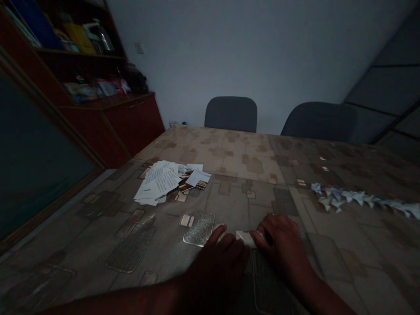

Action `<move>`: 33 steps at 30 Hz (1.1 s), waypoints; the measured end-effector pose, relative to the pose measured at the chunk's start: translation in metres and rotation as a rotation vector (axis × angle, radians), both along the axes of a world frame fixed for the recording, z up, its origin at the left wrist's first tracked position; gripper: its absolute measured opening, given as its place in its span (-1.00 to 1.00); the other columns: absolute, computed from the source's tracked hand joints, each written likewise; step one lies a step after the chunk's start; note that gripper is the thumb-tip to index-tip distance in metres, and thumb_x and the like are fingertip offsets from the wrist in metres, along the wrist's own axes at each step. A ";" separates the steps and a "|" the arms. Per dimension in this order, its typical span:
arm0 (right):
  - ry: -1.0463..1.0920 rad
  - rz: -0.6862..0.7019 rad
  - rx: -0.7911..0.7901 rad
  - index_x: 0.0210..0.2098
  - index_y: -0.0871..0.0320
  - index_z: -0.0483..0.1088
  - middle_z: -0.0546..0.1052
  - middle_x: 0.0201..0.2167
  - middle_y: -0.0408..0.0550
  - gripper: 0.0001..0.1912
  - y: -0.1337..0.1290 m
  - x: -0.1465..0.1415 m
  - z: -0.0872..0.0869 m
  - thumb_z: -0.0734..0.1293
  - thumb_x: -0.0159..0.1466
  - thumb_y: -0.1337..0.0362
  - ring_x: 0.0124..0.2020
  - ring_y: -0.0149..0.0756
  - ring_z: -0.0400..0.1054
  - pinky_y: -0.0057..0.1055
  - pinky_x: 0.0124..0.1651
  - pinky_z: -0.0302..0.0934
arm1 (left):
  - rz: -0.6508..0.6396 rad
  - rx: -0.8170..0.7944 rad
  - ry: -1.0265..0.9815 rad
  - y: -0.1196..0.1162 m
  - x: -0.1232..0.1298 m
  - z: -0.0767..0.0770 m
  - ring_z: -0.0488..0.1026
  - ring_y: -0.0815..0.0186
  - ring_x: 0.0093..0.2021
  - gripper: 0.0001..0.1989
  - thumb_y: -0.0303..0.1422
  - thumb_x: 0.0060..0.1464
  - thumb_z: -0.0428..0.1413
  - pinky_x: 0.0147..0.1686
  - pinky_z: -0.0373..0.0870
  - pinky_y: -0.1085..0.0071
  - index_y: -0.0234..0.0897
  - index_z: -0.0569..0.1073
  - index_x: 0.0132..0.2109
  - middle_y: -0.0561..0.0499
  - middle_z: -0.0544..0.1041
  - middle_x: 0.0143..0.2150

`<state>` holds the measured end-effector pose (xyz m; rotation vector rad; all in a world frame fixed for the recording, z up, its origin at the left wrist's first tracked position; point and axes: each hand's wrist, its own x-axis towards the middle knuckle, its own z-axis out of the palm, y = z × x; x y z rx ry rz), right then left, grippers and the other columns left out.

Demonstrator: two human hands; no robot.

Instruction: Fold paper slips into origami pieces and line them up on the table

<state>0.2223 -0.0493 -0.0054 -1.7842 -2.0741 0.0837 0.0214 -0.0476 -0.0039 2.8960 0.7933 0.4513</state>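
A small strip of white folded paper (246, 238) lies low over the near part of the table, between my two hands. My right hand (282, 238) is closed on its right end, thumb and fingers pinched together. At the left end of the strip, my left hand (226, 253) has its fingers curled against the paper, with the index finger lifted a little; its thumb is hidden. Both hands are in shadow, so the finer folds of the paper do not show.
A loose pile of printed papers and cards (160, 181) lies left of centre on the patterned tabletop (226, 205). A row of small folded paper pieces (364, 197) runs along the right. Two grey chairs (231, 113) stand behind the table, and a shelf cabinet (131, 122) at the left.
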 end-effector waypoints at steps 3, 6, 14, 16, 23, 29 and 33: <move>-0.007 0.001 -0.004 -0.52 0.10 0.36 0.42 -0.49 -0.14 -0.83 0.000 0.000 0.000 0.41 0.15 0.28 -0.34 -0.15 0.28 -0.21 -0.18 0.05 | -0.015 0.011 0.026 0.001 -0.001 0.001 0.37 0.23 -0.15 -0.79 -0.35 0.20 0.06 0.19 0.12 0.07 -0.31 0.37 -0.03 -0.01 0.48 -0.15; -0.025 0.006 -0.008 -0.52 0.10 0.35 0.42 -0.48 -0.14 -0.82 0.001 0.000 -0.001 0.41 0.15 0.27 -0.34 -0.14 0.28 -0.22 -0.18 0.04 | -0.027 0.023 0.027 0.002 -0.002 -0.001 0.36 0.22 -0.12 -0.75 -0.34 0.19 0.07 0.22 0.05 0.04 -0.32 0.36 0.00 -0.02 0.47 -0.13; 0.026 -0.036 0.015 -0.49 0.10 0.29 0.40 -0.51 -0.16 -0.81 0.001 0.011 -0.001 0.34 0.21 0.25 -0.39 -0.19 0.28 -0.24 -0.22 0.06 | -0.039 0.021 0.001 0.004 -0.002 -0.008 0.36 0.18 -0.11 -0.72 -0.30 0.20 0.06 0.23 0.01 -0.02 -0.32 0.35 0.02 -0.04 0.47 -0.11; 0.060 -0.071 0.033 -0.50 0.09 0.27 0.39 -0.52 -0.16 -0.79 -0.001 0.017 0.000 0.30 0.25 0.23 -0.40 -0.19 0.29 -0.24 -0.23 0.08 | -0.044 0.015 0.005 0.005 -0.002 -0.008 0.37 0.19 -0.11 -0.72 -0.30 0.21 0.06 0.22 0.02 -0.02 -0.31 0.35 0.02 -0.03 0.47 -0.12; 0.063 -0.032 0.192 -0.14 0.11 0.35 0.42 -0.01 0.14 -0.69 -0.015 0.005 -0.011 0.37 0.11 0.26 0.01 0.09 0.30 -0.01 -0.04 0.15 | -0.043 0.022 -0.004 0.005 -0.002 -0.010 0.38 0.20 -0.14 -0.68 -0.29 0.18 0.10 0.23 0.04 -0.04 -0.32 0.34 0.05 0.01 0.48 -0.16; 0.076 0.003 0.138 0.01 0.17 0.31 0.31 0.17 0.27 -0.56 -0.015 0.007 -0.032 0.35 0.13 0.26 0.13 0.16 0.25 0.10 0.02 0.19 | -0.037 -0.001 0.016 0.005 -0.001 -0.006 0.39 0.19 -0.11 -0.69 -0.30 0.17 0.11 0.23 0.03 -0.06 -0.29 0.35 0.03 0.01 0.49 -0.15; 0.161 -0.045 0.080 0.06 0.17 0.30 0.28 0.21 0.23 -0.54 -0.016 0.013 -0.031 0.30 0.16 0.25 0.19 0.12 0.20 0.08 0.11 0.16 | -0.049 -0.045 0.064 0.009 -0.005 0.003 0.39 0.18 -0.07 -0.65 -0.26 0.16 0.12 0.23 0.00 -0.06 -0.28 0.34 0.05 -0.01 0.49 -0.08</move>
